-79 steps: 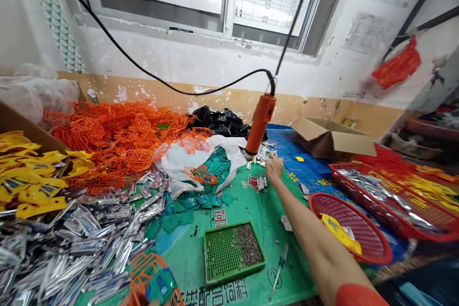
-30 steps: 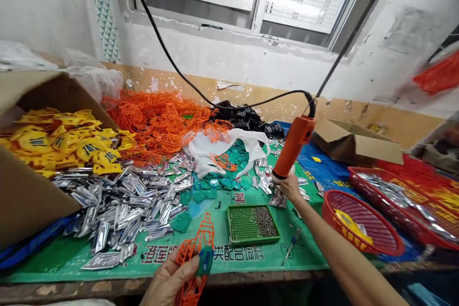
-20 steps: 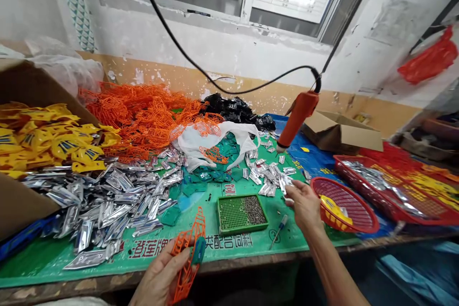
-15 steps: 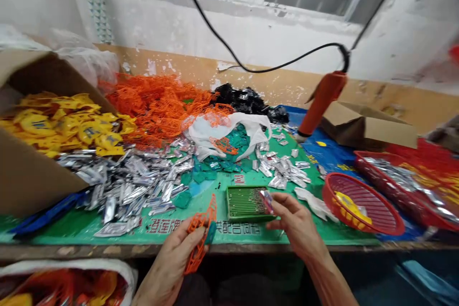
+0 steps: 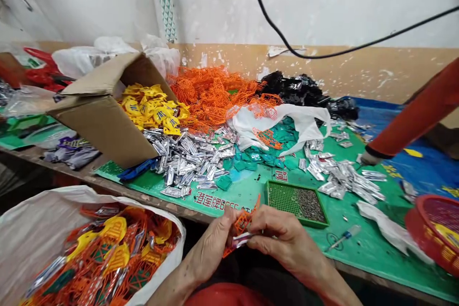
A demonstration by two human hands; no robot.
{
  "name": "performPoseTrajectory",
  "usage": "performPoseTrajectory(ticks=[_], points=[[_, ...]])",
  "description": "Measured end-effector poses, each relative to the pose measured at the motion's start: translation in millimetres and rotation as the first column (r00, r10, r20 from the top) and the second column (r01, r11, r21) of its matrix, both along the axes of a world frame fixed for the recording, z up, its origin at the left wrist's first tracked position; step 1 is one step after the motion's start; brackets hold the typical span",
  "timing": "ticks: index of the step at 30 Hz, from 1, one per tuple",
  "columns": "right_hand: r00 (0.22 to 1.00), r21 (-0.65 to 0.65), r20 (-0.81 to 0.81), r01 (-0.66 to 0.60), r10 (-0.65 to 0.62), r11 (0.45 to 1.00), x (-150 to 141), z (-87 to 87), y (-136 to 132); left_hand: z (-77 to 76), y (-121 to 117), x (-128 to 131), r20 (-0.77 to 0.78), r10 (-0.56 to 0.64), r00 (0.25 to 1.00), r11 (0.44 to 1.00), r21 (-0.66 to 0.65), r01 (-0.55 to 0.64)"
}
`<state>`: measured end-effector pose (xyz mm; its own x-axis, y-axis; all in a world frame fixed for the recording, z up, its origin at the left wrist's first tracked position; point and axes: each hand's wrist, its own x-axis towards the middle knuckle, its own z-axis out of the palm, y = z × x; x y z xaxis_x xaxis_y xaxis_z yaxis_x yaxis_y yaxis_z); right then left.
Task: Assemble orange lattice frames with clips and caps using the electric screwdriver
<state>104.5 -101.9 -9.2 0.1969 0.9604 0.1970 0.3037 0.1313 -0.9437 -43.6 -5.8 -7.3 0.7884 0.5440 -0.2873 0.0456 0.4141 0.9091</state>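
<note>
My left hand (image 5: 206, 244) is closed on an orange plastic lattice piece (image 5: 242, 221), held in front of the table edge. Close against it, my right hand (image 5: 289, 236) pinches a small silver sachet (image 5: 240, 240) with a reddish-purple mark. The two hands nearly meet, and fingers hide part of both things. Just beyond them lies a green perforated tray (image 5: 281, 201), with many tiny dark pieces at its right end. A small screwdriver-like tool (image 5: 344, 237) with a clear handle rests to the right.
Below left, a white sack (image 5: 32, 229) holds orange, yellow and silver pieces. A tilted cardboard box (image 5: 107, 124) spills yellow pieces (image 5: 158, 110) beside silver sachets (image 5: 190, 155). Orange lattices (image 5: 211, 91) heap behind. An orange-cased tool (image 5: 416, 110) hangs right, near a red basket (image 5: 426, 234).
My view has swung left and down, bringing the white sack into sight. My right hand has moved from the green tray to my left hand, bringing the sachet against the orange lattice piece.
</note>
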Motion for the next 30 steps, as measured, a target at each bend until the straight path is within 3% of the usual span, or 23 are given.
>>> performPoseTrajectory(ticks=[2,4,7,11,13,15,19,21,24,30], points=[[0.987,0.101,0.156,0.029,-0.044,0.994,-0.4,-3.4,-0.9,5.8,0.2,0.0,-0.017,-0.114,0.993,0.971,0.211,0.115],[0.961,0.219,0.243,0.077,-0.131,0.973,-2.1,-7.5,-4.1,10.2,0.3,0.2,-0.042,-0.158,0.986,0.908,0.386,0.162],[0.931,0.340,0.293,0.110,-0.216,0.934,-6.5,-12.4,-12.3,12.7,0.1,-1.5,-0.074,-0.187,0.980,0.822,0.535,0.197],[0.926,0.346,0.317,0.088,-0.205,0.934,-8.8,-14.5,-25.9,6.4,-1.9,-6.3,-0.118,-0.252,0.961,0.693,0.671,0.264],[0.926,0.345,0.315,0.093,-0.209,0.934,-7.3,-15.8,-31.2,-1.9,-3.5,-7.7,-0.099,-0.214,0.972,0.616,0.758,0.213],[0.930,0.360,0.297,0.102,-0.217,0.927,-6.4,-18.4,-34.0,-12.0,-4.3,-8.3,-0.064,-0.166,0.984,0.485,0.864,0.137],[0.945,0.388,0.141,0.221,-0.295,0.895,-12.7,-23.2,-32.9,-25.4,-3.1,-9.3,-0.098,-0.189,0.977,-0.002,0.995,0.099],[0.941,0.384,0.086,0.272,-0.328,0.882,-18.0,-21.3,-31.7,-25.4,-3.1,-9.8,-0.101,-0.154,0.983,-0.159,0.984,0.076],[0.935,0.397,0.058,0.300,-0.350,0.868,-21.9,-13.3,-33.0,-20.4,-5.1,-9.9,-0.089,-0.120,0.989,-0.251,0.966,0.056],[0.905,0.482,0.207,0.237,-0.372,0.844,-20.8,-13.0,-40.9,-10.5,-5.6,-7.5,-0.053,-0.133,0.990,-0.306,0.952,0.010]])
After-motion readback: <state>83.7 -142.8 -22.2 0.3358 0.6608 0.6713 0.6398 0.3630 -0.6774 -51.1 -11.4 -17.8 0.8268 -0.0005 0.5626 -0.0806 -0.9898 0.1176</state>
